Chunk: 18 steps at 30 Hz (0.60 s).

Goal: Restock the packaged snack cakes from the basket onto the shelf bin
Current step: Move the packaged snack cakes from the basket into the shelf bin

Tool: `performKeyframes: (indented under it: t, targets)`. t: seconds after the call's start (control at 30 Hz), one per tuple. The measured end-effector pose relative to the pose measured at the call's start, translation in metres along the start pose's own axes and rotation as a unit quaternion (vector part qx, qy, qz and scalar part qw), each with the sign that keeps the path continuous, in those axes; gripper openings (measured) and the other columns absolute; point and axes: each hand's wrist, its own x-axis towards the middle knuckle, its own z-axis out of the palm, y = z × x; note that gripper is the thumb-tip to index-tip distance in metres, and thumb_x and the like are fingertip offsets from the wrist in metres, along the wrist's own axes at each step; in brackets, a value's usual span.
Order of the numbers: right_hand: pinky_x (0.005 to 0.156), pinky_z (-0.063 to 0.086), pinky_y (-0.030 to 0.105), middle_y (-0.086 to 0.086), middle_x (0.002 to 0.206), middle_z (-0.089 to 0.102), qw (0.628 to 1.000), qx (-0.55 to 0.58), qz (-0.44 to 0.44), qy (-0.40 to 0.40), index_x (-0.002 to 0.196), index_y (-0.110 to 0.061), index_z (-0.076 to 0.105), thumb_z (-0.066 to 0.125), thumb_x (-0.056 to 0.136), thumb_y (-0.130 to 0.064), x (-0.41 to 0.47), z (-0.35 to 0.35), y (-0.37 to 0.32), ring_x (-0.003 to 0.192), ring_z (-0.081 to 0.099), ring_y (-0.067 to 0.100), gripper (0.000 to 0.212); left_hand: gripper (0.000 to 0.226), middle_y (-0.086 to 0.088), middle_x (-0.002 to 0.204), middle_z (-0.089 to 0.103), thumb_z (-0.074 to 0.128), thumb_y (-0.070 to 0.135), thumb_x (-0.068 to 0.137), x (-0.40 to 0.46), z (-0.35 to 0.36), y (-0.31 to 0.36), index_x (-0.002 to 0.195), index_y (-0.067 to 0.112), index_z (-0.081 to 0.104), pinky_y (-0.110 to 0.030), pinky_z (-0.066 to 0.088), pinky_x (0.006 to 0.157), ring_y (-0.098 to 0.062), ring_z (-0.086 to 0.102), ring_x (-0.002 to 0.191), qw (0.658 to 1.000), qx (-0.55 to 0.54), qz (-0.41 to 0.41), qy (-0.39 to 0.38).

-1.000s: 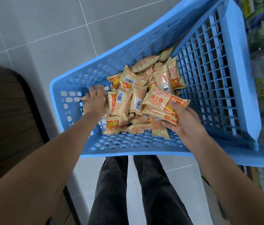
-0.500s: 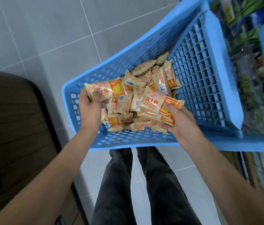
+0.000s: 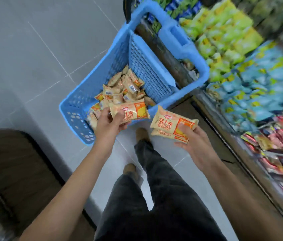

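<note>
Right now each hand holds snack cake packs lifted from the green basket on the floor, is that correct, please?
Nearly: the head view shows the basket is blue, not green. The left hand and right hand do each hold snack cake packs lifted out of it.

Floor [image 3: 33, 49] of large grey tiles with pale grout lines, lit evenly; a dark wood-grained unit [image 3: 12, 171] stood at lower left; shelving [image 3: 250, 87] at right carried blurred green, blue and red packets.
</note>
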Motion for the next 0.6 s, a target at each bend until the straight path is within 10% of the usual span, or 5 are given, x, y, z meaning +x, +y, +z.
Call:
performKeyframes:
  t: [0.23, 0.6]
  targets:
    - [0.085, 0.053, 0.039, 0.0, 0.099, 0.074, 0.996, -0.001, -0.023, 0.087, 0.109, -0.018, 0.062, 0.056, 0.094, -0.023, -0.133, -0.068, 0.029, 0.095, 0.069, 0.015, 0.017, 0.012, -0.003, 0.09, 0.067, 0.045, 0.011, 0.097, -0.105, 0.02, -0.017, 0.097, 0.022, 0.052, -0.016, 0.052, 0.057, -0.011, 0.068, 0.062, 0.994, -0.008, -0.032, -0.1]
    - [0.071, 0.057, 0.034, 0.0, 0.097, 0.075, 0.945, 0.184, -0.092, 0.255, 0.108, -0.018, 0.062, 0.062, 0.091, -0.024, -0.273, -0.277, 0.073, 0.091, 0.071, 0.014, 0.018, 0.014, 0.009, 0.079, 0.071, 0.047, 0.011, 0.095, -0.249, 0.204, -0.013, 0.091, 0.021, 0.054, -0.019, 0.054, 0.066, -0.006, 0.063, 0.077, 0.948, 0.002, -0.05, -0.316]
